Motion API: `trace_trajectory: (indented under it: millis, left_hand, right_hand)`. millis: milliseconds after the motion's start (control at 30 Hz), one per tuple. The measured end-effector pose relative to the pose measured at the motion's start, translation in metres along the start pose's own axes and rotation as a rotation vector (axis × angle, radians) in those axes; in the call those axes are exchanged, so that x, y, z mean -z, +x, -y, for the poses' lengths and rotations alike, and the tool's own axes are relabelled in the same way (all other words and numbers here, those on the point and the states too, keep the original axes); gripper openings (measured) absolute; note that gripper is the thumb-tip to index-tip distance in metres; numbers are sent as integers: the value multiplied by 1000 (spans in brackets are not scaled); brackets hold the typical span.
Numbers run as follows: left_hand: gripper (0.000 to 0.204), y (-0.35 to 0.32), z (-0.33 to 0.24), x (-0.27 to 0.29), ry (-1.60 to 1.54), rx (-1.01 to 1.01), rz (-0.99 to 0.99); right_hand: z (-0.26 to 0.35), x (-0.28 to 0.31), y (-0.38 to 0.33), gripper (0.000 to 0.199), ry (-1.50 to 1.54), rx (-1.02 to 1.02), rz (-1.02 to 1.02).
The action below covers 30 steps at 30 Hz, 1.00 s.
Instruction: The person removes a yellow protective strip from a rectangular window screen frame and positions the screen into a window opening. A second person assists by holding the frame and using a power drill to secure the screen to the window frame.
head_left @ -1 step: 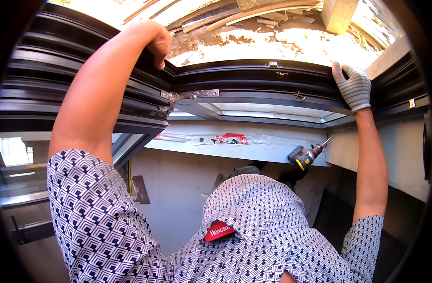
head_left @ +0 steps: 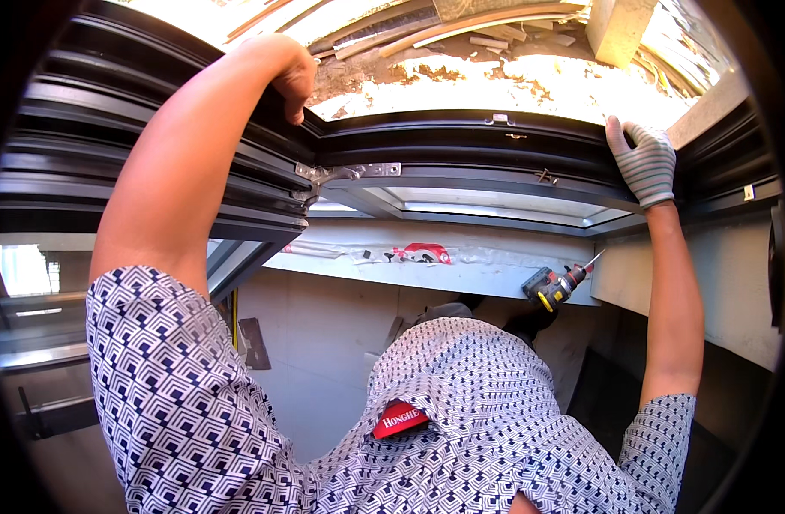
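My left hand [head_left: 296, 84] is bare and bent at the wrist. It closes over the dark window frame near the far left corner, its fingers partly hidden. A striped knit glove covers my right hand [head_left: 648, 161], which grips the black window frame [head_left: 444, 128] near its right corner, thumb apart from the fingers. Between the hands, a metal hinge arm [head_left: 350, 173] joins the frame to the open sash [head_left: 260, 265] at left. Several small screws [head_left: 547, 177] lie on the frame's ledge, nearer to my right hand.
A cordless drill [head_left: 554, 285] rests on the light sill [head_left: 367, 267], its bit pointing right. Red-and-clear plastic wrapping [head_left: 427, 253] and small dark parts lie there too. Outside are timber scraps [head_left: 461, 30] and a square post [head_left: 620, 30]. A wall [head_left: 692, 283] borders the right side.
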<state>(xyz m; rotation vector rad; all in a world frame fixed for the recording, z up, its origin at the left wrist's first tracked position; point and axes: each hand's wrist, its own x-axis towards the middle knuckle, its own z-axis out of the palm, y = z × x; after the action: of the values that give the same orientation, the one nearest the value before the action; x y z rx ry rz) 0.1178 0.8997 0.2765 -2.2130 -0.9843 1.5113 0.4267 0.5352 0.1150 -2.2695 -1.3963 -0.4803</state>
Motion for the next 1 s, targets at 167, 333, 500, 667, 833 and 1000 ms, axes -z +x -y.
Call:
trace_trajectory:
  millis: [167,333,500,667,833,1000]
  left_hand:
    - [70,-5,-5,2,8,4,50]
    - [64,-33,-17,12,78,-66,27]
    - [59,-34,-11,7,-30,16,-20]
    - [57,-36,-15,11,-43,-4,64]
    - [57,-35,-14,11,21,-85,24]
    - [59,-32,-12,11,-49,1,20]
  right_hand:
    - [0,-3,-1,49,-1,10,9]
    - [-2,-4,-2,51,36,34,-62]
    - [5,-2,-1,50,47,20,-63]
    - [5,0,-1,51,53,18,-51]
    - [2,-2,0,50,64,48,-60]
    - [3,0,-1,49,63,23,-46]
